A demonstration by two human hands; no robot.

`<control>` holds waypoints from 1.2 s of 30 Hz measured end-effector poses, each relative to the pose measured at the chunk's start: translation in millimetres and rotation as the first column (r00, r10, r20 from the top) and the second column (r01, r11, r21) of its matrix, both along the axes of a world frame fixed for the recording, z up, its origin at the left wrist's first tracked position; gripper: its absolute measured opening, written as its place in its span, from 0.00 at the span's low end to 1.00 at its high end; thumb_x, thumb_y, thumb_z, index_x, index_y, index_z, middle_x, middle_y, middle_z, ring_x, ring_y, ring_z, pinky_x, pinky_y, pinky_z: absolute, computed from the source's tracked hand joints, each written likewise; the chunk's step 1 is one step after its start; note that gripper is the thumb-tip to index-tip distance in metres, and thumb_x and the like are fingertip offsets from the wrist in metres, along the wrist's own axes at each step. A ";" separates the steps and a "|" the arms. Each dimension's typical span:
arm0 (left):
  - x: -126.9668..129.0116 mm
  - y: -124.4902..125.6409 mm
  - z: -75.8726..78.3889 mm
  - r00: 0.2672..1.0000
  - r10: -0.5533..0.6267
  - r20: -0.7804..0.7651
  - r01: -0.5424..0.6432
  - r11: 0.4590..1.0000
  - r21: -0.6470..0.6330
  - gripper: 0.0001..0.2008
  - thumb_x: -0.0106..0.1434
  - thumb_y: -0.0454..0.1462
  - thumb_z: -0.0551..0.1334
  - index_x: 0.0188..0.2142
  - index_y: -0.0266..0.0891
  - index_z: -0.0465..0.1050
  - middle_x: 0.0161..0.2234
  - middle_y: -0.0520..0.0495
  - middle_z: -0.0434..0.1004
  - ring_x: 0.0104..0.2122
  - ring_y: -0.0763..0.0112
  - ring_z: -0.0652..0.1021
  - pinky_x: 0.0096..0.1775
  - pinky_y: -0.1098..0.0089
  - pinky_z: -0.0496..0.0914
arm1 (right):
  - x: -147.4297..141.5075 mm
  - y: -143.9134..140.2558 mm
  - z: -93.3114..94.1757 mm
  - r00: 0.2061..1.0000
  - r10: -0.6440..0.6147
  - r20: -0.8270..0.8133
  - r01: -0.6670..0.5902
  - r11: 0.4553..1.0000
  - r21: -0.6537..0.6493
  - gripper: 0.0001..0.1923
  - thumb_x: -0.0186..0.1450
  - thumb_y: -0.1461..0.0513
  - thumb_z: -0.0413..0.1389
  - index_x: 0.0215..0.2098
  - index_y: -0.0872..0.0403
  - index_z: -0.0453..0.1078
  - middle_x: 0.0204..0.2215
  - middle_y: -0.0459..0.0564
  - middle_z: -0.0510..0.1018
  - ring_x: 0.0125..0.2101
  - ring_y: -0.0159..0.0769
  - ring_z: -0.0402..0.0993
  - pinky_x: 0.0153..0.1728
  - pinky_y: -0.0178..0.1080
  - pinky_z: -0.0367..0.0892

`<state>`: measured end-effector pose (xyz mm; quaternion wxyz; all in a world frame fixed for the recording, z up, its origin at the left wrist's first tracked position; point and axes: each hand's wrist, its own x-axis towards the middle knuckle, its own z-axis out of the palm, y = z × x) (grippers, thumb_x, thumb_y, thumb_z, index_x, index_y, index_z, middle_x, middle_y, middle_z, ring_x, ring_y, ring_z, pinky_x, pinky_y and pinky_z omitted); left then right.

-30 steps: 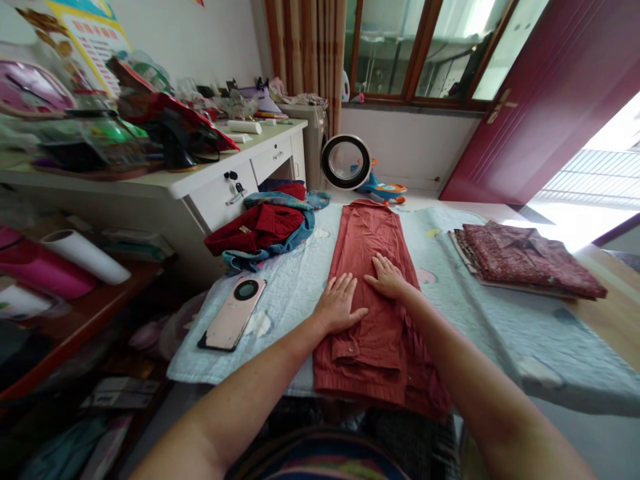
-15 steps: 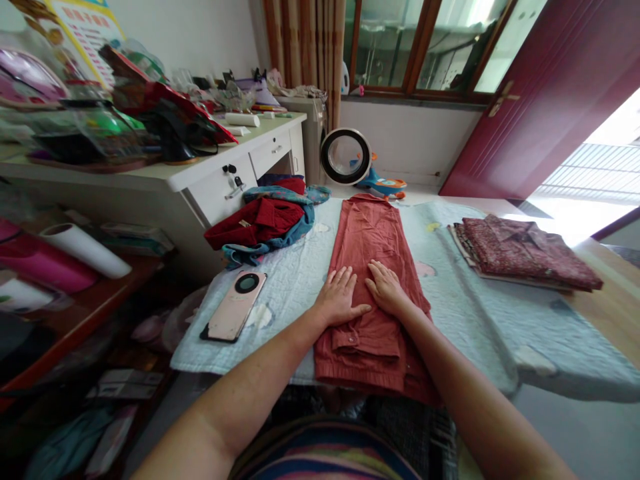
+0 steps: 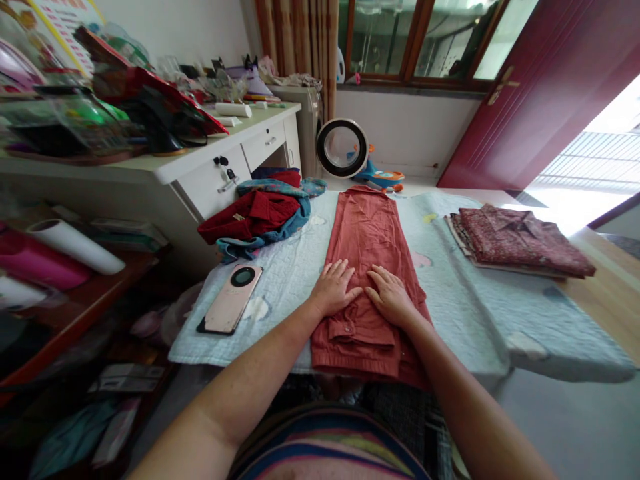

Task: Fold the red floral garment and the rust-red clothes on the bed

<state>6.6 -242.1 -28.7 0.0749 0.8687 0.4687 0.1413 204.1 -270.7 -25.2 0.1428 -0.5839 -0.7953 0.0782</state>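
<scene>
A rust-red shirt (image 3: 367, 230) lies lengthwise on the pale blue quilted cloth (image 3: 290, 293), its sides folded in and its collar at the far end. A buttoned cuff (image 3: 363, 332) rests across its lower part, above the gathered hem. My left hand (image 3: 334, 287) lies flat on the shirt's left side, fingers pointing away from me. Flat on the right side is my right hand (image 3: 389, 293), its fingers a little spread. The two thumbs nearly meet in the middle. Neither hand grips the fabric.
Left of the shirt are a phone (image 3: 231, 300) and a heap of red and blue clothes (image 3: 265, 217). Folded patterned clothes (image 3: 520, 240) are stacked at the right. A cluttered desk (image 3: 200, 190) stands at the left, an open-doored washing machine (image 3: 343, 148) behind.
My right hand has slid slightly toward me over the shirt, and its thumb now lies closer to the left one. The whole view has shifted a little.
</scene>
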 end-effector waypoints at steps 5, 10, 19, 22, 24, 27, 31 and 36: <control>-1.0 1.1 -1.7 1.000 0.002 0.002 -0.002 1.000 -0.002 0.30 0.68 0.52 0.51 0.62 0.36 0.62 0.66 0.36 0.58 0.66 0.57 0.58 0.65 0.55 0.51 | 1.9 1.0 -0.2 1.000 0.008 -0.018 -0.008 1.000 -0.005 0.25 0.72 0.56 0.42 0.62 0.58 0.63 0.65 0.58 0.61 0.65 0.43 0.53 0.63 0.49 0.51; -1.1 2.0 -1.9 1.000 0.009 0.009 -0.009 1.000 -0.003 0.28 0.68 0.50 0.52 0.61 0.37 0.63 0.66 0.37 0.58 0.66 0.58 0.58 0.65 0.55 0.51 | 6.5 0.8 1.2 0.998 0.028 -0.049 -0.029 0.999 -0.026 0.25 0.71 0.56 0.43 0.63 0.56 0.62 0.65 0.57 0.60 0.66 0.43 0.53 0.63 0.50 0.51; -1.5 2.0 0.1 1.000 0.004 0.014 -0.004 1.000 -0.012 0.28 0.68 0.50 0.53 0.61 0.36 0.64 0.66 0.37 0.58 0.65 0.57 0.59 0.65 0.55 0.51 | 8.8 -1.0 6.3 0.998 0.063 -0.022 -0.065 0.992 -0.107 0.35 0.62 0.54 0.53 0.66 0.58 0.58 0.68 0.59 0.55 0.67 0.47 0.47 0.65 0.51 0.46; -1.8 2.0 -0.4 1.000 0.004 0.017 -0.004 1.000 -0.012 0.28 0.68 0.50 0.53 0.61 0.37 0.64 0.66 0.37 0.58 0.65 0.58 0.59 0.65 0.55 0.51 | 8.5 -0.2 5.5 0.998 0.063 -0.025 -0.065 0.993 -0.103 0.33 0.62 0.59 0.51 0.65 0.58 0.59 0.67 0.58 0.55 0.67 0.45 0.47 0.65 0.51 0.46; -1.8 2.1 -0.6 1.000 0.005 0.017 -0.005 1.000 -0.011 0.28 0.67 0.50 0.53 0.61 0.37 0.64 0.66 0.37 0.58 0.65 0.58 0.59 0.65 0.55 0.51 | 9.7 0.5 4.3 0.997 0.067 -0.035 -0.070 0.993 -0.098 0.33 0.61 0.62 0.48 0.65 0.58 0.59 0.67 0.57 0.55 0.67 0.44 0.48 0.64 0.51 0.47; -1.7 2.2 -0.8 1.000 0.007 0.017 -0.006 1.000 -0.008 0.27 0.68 0.50 0.53 0.61 0.38 0.64 0.66 0.38 0.59 0.65 0.58 0.59 0.64 0.55 0.51 | 13.2 1.4 2.3 0.995 0.084 -0.059 -0.089 0.992 -0.086 0.34 0.59 0.65 0.45 0.65 0.58 0.59 0.67 0.56 0.56 0.67 0.42 0.48 0.64 0.51 0.48; -1.5 2.5 -1.4 1.000 0.006 0.018 -0.006 1.000 -0.004 0.27 0.68 0.49 0.53 0.61 0.37 0.64 0.66 0.38 0.59 0.65 0.58 0.59 0.64 0.55 0.51 | 17.1 2.2 1.3 0.988 0.099 -0.119 -0.109 0.991 -0.081 0.35 0.58 0.66 0.44 0.64 0.60 0.60 0.66 0.57 0.58 0.67 0.41 0.49 0.65 0.50 0.49; -0.3 2.6 -1.5 1.000 0.002 0.018 -0.002 1.000 0.006 0.26 0.68 0.47 0.54 0.61 0.35 0.64 0.66 0.35 0.58 0.65 0.56 0.60 0.65 0.55 0.51 | 16.3 1.7 3.1 0.977 0.099 -0.191 -0.114 0.991 -0.072 0.35 0.55 0.67 0.44 0.62 0.66 0.62 0.64 0.59 0.61 0.66 0.40 0.52 0.66 0.45 0.47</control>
